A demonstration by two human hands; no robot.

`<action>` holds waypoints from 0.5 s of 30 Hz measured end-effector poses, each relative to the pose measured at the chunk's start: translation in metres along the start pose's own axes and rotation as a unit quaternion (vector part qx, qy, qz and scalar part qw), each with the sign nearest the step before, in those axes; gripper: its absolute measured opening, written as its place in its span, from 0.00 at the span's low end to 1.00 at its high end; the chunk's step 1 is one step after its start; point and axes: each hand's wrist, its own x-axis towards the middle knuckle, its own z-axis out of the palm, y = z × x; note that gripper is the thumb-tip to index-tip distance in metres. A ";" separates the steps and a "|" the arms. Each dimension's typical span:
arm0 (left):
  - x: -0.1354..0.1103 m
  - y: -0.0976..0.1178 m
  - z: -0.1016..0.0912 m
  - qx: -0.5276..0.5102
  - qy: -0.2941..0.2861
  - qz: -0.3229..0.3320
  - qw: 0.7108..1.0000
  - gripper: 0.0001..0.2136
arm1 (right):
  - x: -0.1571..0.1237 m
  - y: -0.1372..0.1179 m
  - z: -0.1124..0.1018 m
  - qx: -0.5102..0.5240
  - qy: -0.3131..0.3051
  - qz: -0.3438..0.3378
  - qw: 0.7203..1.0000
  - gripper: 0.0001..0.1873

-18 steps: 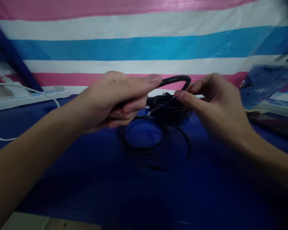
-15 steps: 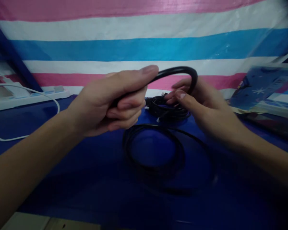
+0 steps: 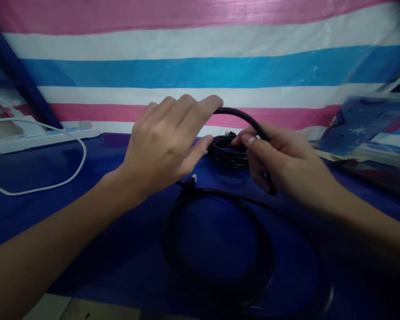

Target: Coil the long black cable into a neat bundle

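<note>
A thick black cable [image 3: 240, 116] arches up between my two hands above the blue tabletop [image 3: 53, 209]. My right hand [image 3: 286, 164] is closed around it, and the cable runs down through the fist. Palm down, my left hand [image 3: 163, 142] has its fingers spread, with the fingertips resting on top of the arch. The rest of this cable lies in a large loose coil [image 3: 169, 240] in front of me, with a plug end [image 3: 190, 181] showing under my left hand. A smaller bundle of thin black cable [image 3: 225, 153] sits behind, between the hands.
A white power strip [image 3: 43, 138] lies at the back left, and a white cord [image 3: 76, 166] loops from it over the table. A blue patterned packet [image 3: 363, 122] leans at the right. A pink, white and blue striped sheet [image 3: 200, 71] hangs behind.
My left hand has loosened its grip and turned palm down on the arch. My right hand has closed around the cable. The big coil lies nearer and wider.
</note>
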 end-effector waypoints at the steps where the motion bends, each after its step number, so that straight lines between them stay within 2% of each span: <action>1: 0.000 0.003 0.000 0.013 -0.024 -0.019 0.999 0.15 | -0.002 -0.003 0.002 -0.012 -0.009 -0.016 1.000 0.11; 3: 0.000 0.009 0.000 0.027 -0.064 -0.068 0.995 0.13 | -0.004 -0.007 0.006 -0.014 -0.039 -0.042 0.998 0.11; 5: 0.001 0.012 0.002 0.002 -0.099 -0.124 0.987 0.13 | -0.005 -0.008 0.008 0.007 -0.084 -0.032 0.996 0.09; 8: 0.002 0.010 0.008 -0.146 -0.152 -0.203 0.956 0.16 | -0.003 -0.003 0.007 0.066 -0.136 0.014 0.988 0.03; 11: 0.002 0.003 0.016 -0.327 -0.193 -0.290 0.878 0.15 | 0.002 0.006 0.007 0.139 -0.177 0.057 0.973 0.06; 15: -0.004 -0.003 0.031 -0.469 -0.228 -0.371 0.768 0.13 | 0.004 0.013 0.012 0.236 -0.215 0.081 0.944 0.07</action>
